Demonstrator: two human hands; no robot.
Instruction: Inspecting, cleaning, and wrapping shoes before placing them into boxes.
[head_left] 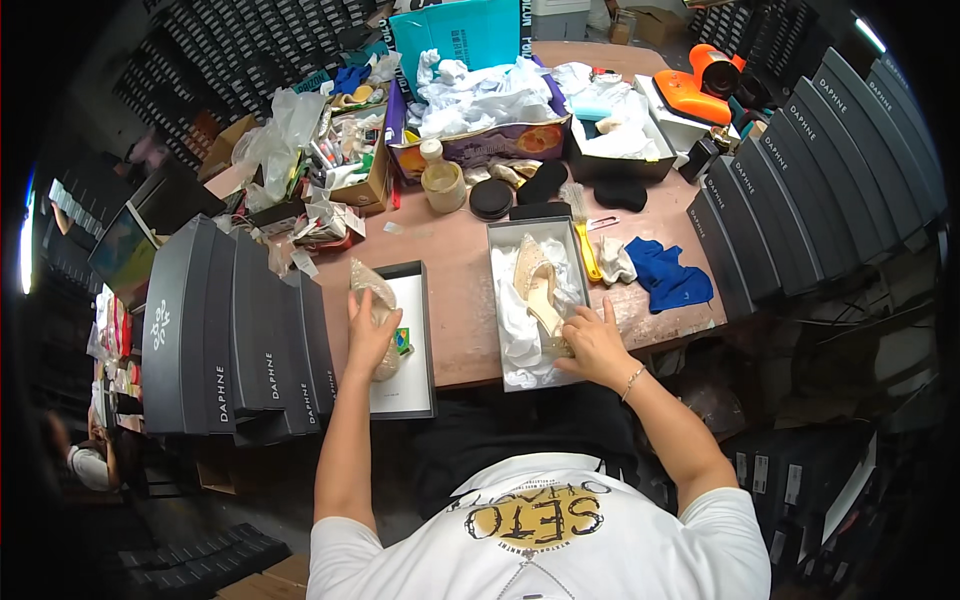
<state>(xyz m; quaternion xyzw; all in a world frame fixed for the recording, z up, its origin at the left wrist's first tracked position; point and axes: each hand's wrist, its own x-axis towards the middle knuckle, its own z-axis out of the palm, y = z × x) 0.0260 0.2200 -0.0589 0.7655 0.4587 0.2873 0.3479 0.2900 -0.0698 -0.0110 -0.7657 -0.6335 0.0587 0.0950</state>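
My left hand (370,332) is wrapped over a beige, sparkly pointed shoe (371,279), its toe pointing away from me. Under that shoe lies a shallow dark tray or box lid (404,382) with a white inside, and a small green packet (403,340) sits beside my fingers. To the right stands a dark shoebox (497,300) lined with white tissue paper (520,335). A matching shoe (540,290) rests in it, toe away from me. My right hand (594,345) grips this shoe's heel end at the box's near right side; some fingertips are hidden.
Stacked dark shoeboxes flank me at left (235,330) and right (800,190). Beyond the open box are a yellow-handled brush (587,250), a blue cloth (668,275), a jar (443,185) and a purple carton (480,148) of crumpled paper. An orange tool (695,95) stands far right.
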